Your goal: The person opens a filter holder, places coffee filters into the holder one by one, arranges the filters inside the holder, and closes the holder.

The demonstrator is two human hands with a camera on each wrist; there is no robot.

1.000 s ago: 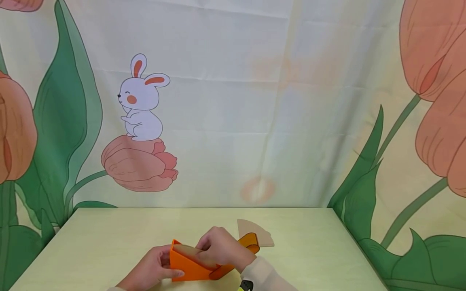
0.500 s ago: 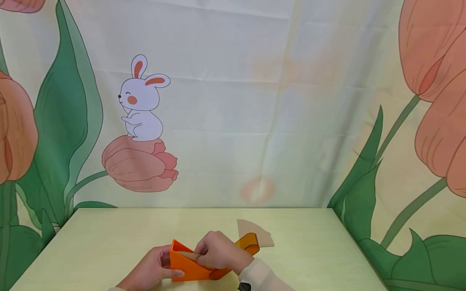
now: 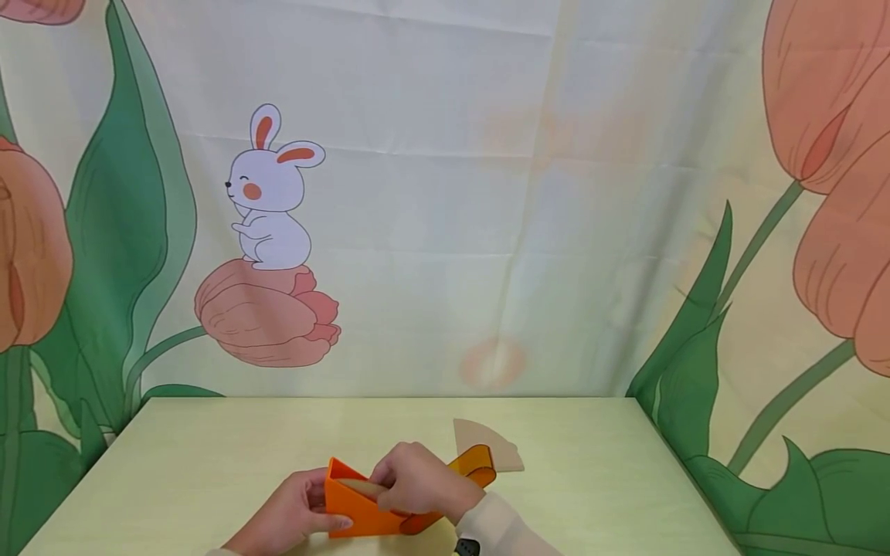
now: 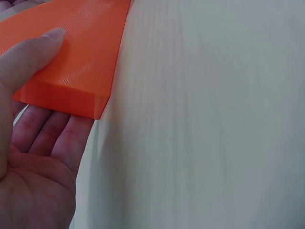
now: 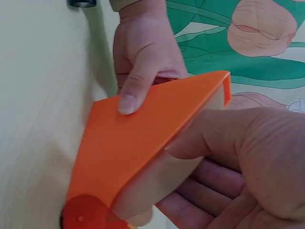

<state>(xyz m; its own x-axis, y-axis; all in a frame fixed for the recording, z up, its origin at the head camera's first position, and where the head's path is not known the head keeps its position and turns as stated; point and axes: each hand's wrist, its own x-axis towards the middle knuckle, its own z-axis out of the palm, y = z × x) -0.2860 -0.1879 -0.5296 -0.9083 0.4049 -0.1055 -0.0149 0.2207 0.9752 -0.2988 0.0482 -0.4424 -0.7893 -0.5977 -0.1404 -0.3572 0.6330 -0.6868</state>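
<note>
An orange wedge-shaped holder [image 3: 361, 511] stands on the table, its sloping top uncovered. My left hand [image 3: 295, 502] grips its left end, thumb flat on the near face and fingers behind, as the left wrist view also shows. Between the thumb and fingers of my right hand [image 3: 417, 480] is a tan paper coffee filter [image 5: 159, 183], sitting largely inside the holder. From the holder's low right end a translucent amber lid [image 3: 476, 465] swings out on a round hinge [image 5: 86, 212]; my right hand and wrist cover part of it.
Behind the lid, a fan-shaped tan paper coffee filter [image 3: 480, 442] lies on the pale table [image 3: 591, 494], partly covered by the lid. A cloth backdrop [image 3: 417, 232] printed with tulips and a rabbit hangs behind the table.
The coffee filter in my right hand has sunk deeper into the holder, baring more of its inner wall. My right hand has shifted slightly; my left hand has kept its place.
</note>
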